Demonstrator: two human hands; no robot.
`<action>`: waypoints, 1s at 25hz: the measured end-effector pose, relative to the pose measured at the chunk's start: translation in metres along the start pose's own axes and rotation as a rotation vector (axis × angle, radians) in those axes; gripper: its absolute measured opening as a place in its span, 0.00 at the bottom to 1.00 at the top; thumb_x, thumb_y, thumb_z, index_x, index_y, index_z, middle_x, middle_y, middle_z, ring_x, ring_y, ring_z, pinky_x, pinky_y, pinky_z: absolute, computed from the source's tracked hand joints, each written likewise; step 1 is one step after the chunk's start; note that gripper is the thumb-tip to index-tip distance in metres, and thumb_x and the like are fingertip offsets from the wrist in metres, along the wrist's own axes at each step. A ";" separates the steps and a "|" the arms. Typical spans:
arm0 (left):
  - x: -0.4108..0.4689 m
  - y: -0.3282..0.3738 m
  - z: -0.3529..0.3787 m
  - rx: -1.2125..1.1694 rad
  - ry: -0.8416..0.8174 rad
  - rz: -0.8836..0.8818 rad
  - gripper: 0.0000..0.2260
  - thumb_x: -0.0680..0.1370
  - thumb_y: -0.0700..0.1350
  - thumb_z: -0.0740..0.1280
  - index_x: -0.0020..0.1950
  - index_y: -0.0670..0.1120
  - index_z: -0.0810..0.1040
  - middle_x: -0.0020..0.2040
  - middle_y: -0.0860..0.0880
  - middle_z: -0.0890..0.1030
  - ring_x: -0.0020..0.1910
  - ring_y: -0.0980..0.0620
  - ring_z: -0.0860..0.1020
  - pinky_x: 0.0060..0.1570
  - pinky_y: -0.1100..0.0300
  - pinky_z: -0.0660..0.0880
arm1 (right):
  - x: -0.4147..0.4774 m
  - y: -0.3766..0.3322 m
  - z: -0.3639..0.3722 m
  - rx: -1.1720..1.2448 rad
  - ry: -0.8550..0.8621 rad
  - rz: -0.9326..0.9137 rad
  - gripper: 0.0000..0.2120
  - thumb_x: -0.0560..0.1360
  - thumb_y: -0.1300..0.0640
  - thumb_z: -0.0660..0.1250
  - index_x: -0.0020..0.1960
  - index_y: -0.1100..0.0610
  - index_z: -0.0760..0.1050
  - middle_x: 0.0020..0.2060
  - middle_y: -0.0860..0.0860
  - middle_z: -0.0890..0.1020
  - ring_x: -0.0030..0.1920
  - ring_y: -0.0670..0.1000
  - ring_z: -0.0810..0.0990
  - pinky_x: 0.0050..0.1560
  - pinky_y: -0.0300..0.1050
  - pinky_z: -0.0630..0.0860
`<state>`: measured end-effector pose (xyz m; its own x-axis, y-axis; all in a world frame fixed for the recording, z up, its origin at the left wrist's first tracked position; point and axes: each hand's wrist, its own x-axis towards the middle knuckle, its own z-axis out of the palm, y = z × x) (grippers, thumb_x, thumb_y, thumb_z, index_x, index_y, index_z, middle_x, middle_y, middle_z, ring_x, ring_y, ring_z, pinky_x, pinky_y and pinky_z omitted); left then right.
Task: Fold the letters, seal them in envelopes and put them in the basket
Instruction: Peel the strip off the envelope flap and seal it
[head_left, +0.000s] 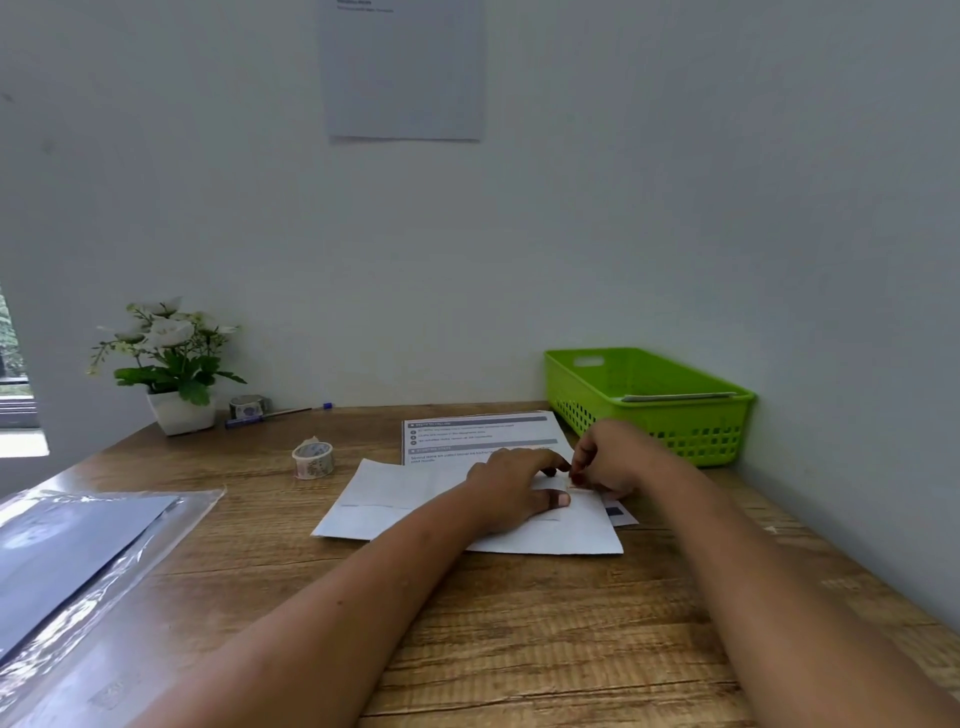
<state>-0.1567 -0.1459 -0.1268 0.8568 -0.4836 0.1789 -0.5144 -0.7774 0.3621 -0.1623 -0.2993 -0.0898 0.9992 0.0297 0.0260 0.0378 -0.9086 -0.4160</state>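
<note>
The envelope (561, 535) lies mid-table under my flat left hand (514, 488) — my right hand (608, 457) pinches a small strip (575, 486) at its right end.

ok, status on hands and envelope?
Left hand flat, pressing white paper envelope. Right hand pinches small tan strip, likely tape, at its far edge. Green plastic basket close behind, nothing blocking.
</note>
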 end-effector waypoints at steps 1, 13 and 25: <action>-0.001 0.000 0.000 -0.005 0.011 -0.006 0.19 0.78 0.54 0.63 0.68 0.54 0.68 0.67 0.52 0.73 0.67 0.49 0.68 0.65 0.46 0.66 | 0.000 -0.001 0.001 -0.013 0.008 -0.006 0.07 0.73 0.63 0.69 0.46 0.55 0.83 0.42 0.52 0.82 0.40 0.50 0.78 0.45 0.45 0.80; -0.001 -0.003 0.003 -0.021 0.032 0.014 0.17 0.77 0.54 0.65 0.62 0.49 0.77 0.64 0.49 0.76 0.65 0.48 0.71 0.65 0.50 0.68 | 0.005 0.001 0.008 -0.059 0.074 0.004 0.13 0.72 0.60 0.70 0.33 0.48 0.74 0.38 0.48 0.76 0.39 0.50 0.76 0.39 0.43 0.77; 0.000 -0.006 0.001 0.007 0.012 -0.005 0.18 0.76 0.57 0.65 0.63 0.52 0.77 0.65 0.50 0.76 0.68 0.49 0.67 0.67 0.51 0.65 | 0.004 0.003 0.009 0.138 0.045 0.222 0.08 0.70 0.57 0.71 0.42 0.63 0.82 0.29 0.55 0.81 0.26 0.51 0.74 0.33 0.40 0.71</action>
<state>-0.1538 -0.1418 -0.1299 0.8597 -0.4751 0.1878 -0.5103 -0.7826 0.3564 -0.1584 -0.2980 -0.0986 0.9818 -0.1856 -0.0404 -0.1781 -0.8250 -0.5363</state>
